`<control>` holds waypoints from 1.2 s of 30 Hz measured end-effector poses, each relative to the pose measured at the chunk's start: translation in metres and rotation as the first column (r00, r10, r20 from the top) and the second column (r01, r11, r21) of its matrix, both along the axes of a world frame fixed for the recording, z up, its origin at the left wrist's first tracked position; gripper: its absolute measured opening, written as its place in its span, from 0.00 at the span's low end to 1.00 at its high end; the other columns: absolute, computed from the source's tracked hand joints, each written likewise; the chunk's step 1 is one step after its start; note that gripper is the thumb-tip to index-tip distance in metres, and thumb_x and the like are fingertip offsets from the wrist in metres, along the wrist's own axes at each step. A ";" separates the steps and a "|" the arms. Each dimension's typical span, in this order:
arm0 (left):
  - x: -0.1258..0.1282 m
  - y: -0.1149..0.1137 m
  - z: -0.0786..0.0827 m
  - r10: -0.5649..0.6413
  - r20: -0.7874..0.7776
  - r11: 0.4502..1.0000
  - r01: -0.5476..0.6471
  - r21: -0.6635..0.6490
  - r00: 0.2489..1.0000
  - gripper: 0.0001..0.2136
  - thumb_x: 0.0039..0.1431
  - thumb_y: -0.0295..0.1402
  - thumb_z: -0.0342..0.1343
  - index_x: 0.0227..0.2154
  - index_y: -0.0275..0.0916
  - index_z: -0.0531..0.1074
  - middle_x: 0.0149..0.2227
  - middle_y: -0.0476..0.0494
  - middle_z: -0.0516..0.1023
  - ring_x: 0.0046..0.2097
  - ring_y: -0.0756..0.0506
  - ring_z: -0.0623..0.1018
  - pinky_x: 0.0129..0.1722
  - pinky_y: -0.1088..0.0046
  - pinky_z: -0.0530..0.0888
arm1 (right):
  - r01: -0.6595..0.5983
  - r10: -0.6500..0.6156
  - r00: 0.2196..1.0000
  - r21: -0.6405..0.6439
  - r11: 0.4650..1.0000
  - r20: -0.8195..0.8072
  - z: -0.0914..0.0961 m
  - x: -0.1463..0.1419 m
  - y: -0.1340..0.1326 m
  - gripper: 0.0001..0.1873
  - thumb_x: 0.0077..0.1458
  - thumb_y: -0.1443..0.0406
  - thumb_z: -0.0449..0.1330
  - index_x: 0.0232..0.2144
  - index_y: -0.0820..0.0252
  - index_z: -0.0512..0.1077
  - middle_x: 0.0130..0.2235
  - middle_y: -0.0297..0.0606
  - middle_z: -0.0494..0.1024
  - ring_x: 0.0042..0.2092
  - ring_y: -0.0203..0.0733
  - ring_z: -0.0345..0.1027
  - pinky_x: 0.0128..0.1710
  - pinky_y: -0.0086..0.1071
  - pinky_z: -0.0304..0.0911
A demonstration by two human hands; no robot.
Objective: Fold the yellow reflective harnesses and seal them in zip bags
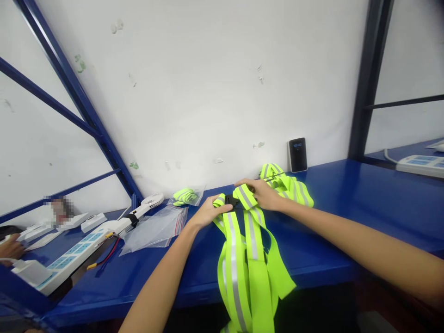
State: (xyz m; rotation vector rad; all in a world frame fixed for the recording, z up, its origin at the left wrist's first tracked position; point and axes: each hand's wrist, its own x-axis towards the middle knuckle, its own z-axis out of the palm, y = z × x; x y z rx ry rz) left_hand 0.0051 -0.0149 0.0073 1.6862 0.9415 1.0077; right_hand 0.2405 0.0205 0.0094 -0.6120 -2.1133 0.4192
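Between my hands is a black plastic buckle (231, 200) on a neon yellow reflective strap harness (236, 263), whose silver-striped bands hang over the front edge of the blue table. My left hand (210, 211) closes on the buckle's left side, thumb on top, with a strap loop beside it. On the other side, my right hand (262, 193) pinches the strap loop at the buckle's right end. Behind my right hand lies a pile of more yellow reflective straps (293, 187).
Left of my hands lie clear zip bags (156, 229), a bagged yellow strap bundle (185, 196), a white handheld fan (152, 200) and a long power strip (79, 252). A black-screened device (297, 155) stands by the wall. Another person's hand (12, 247) shows at far left.
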 end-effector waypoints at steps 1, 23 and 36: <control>0.002 -0.001 -0.001 -0.012 -0.037 1.000 0.011 -0.009 0.999 0.19 0.43 0.42 0.67 0.33 0.34 0.73 0.30 0.49 0.75 0.30 0.49 0.73 0.32 0.75 0.68 | 0.017 -0.018 0.999 0.005 1.000 0.036 0.000 0.000 0.000 0.36 0.40 0.82 0.50 0.51 0.57 0.72 0.45 0.39 0.80 0.40 0.44 0.74 0.40 0.33 0.67; 0.003 0.009 -0.002 0.210 0.397 0.975 -0.162 -0.152 0.893 0.18 0.44 0.34 0.65 0.39 0.32 0.73 0.25 0.47 0.76 0.22 0.49 0.75 0.24 0.76 0.71 | -0.296 0.229 0.955 -0.674 0.677 -0.189 0.009 -0.002 -0.009 0.43 0.48 0.71 0.60 0.64 0.52 0.51 0.44 0.39 0.75 0.39 0.39 0.70 0.37 0.32 0.66; 0.000 0.007 0.001 0.067 0.465 0.983 0.021 -0.181 0.883 0.21 0.48 0.30 0.60 0.48 0.34 0.71 0.24 0.50 0.74 0.20 0.53 0.71 0.22 0.78 0.68 | -0.448 0.217 0.894 -0.750 0.488 -0.393 -0.009 -0.014 -0.001 0.27 0.47 0.69 0.62 0.52 0.53 0.68 0.43 0.37 0.78 0.42 0.41 0.71 0.39 0.32 0.66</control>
